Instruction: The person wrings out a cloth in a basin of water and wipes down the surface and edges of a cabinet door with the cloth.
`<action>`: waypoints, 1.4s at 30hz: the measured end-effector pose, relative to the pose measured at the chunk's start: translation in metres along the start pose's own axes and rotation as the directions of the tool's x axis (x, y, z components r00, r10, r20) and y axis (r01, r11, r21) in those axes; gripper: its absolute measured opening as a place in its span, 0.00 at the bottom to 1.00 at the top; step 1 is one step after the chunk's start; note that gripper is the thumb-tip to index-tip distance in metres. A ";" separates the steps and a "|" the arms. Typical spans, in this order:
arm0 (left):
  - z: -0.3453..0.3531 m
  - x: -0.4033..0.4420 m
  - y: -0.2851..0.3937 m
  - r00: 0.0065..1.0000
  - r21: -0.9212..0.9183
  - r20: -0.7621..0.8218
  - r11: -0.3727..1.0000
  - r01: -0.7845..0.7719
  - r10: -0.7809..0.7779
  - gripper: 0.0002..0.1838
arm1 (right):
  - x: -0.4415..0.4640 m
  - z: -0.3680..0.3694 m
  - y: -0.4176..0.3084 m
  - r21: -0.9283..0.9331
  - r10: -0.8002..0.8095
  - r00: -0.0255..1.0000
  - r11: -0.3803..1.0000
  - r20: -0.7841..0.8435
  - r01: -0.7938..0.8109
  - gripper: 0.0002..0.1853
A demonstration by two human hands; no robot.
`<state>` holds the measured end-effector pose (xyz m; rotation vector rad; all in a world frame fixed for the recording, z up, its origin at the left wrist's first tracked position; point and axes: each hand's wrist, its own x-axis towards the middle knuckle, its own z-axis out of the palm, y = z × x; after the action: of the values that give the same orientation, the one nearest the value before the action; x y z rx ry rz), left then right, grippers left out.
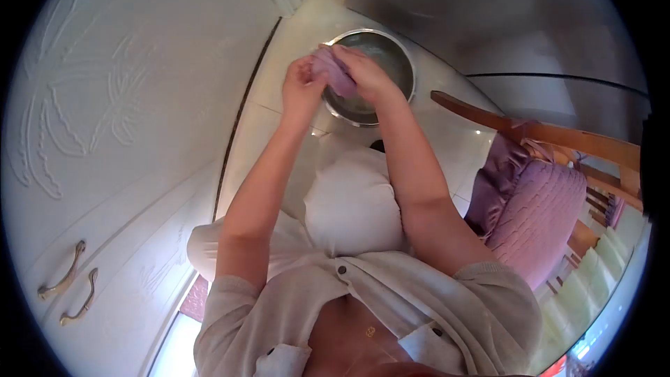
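A bunched pink-purple cloth [333, 73] is between my two hands, above the left part of a round metal basin [413, 87]. My left hand [301, 75] grips the cloth's left side with bent fingers. From the right, my right hand [363, 70] is closed over the cloth's other side, its fingers pointing up and left. The basin stands on the tiled floor and holds what looks like water. Part of the basin's left rim is hidden behind my hands and the cloth.
A white cabinet [160, 98] with brass handles [66, 276] rises on the left. At the right stands a wooden chair [481, 115] with a pink quilted cushion [537, 216]. A grey, shiny appliance-like panel [488, 14] is behind the basin. My knees are close below it.
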<state>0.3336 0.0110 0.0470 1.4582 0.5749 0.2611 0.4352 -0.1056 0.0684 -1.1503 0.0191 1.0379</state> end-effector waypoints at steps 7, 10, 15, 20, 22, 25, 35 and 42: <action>0.064 0.038 -0.123 0.998 0.320 -0.049 0.946 0.054 -0.040 0.21 | 0.039 -0.151 0.113 -0.700 -0.362 0.722 0.675 -0.590 -0.234 0.19; 0.063 0.034 -0.125 0.906 0.223 0.046 0.888 0.401 -0.421 0.26 | 0.055 -0.144 0.145 -0.874 -0.515 0.718 0.391 -0.467 -0.288 0.16; 0.063 0.040 -0.129 0.738 0.016 0.238 0.762 0.647 -0.631 0.24 | 0.053 -0.128 0.131 -0.928 -0.254 0.895 0.161 -0.367 -0.335 0.17; 0.073 0.046 -0.101 0.570 -0.085 0.309 0.575 0.814 -0.761 0.20 | 0.071 -0.126 0.156 -0.666 -0.281 0.758 0.701 -0.588 -0.257 0.20; 0.078 0.051 -0.103 0.446 -0.433 0.393 0.266 0.861 -0.805 0.20 | 0.066 -0.111 0.151 -0.489 -0.211 0.856 0.871 -0.473 -0.055 0.22; 0.073 0.070 -0.140 0.556 -0.630 0.359 0.245 0.737 -0.750 0.22 | 0.041 -0.074 0.117 -0.375 -0.253 0.876 0.923 -0.411 0.090 0.15; 0.061 0.059 -0.137 0.629 -0.229 0.186 0.590 0.774 -0.755 0.09 | 0.051 -0.075 0.107 -0.873 -0.300 0.895 0.458 -0.330 -0.168 0.19; 0.063 0.050 -0.118 0.632 -0.138 0.141 0.617 0.774 -0.762 0.13 | 0.082 -0.152 0.155 -0.910 -0.529 0.746 0.312 -0.404 -0.271 0.11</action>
<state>0.3872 -0.0318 -0.0784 0.9111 1.0425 -0.4206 0.4477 -0.1620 -0.1558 -2.5920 -0.1743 0.2877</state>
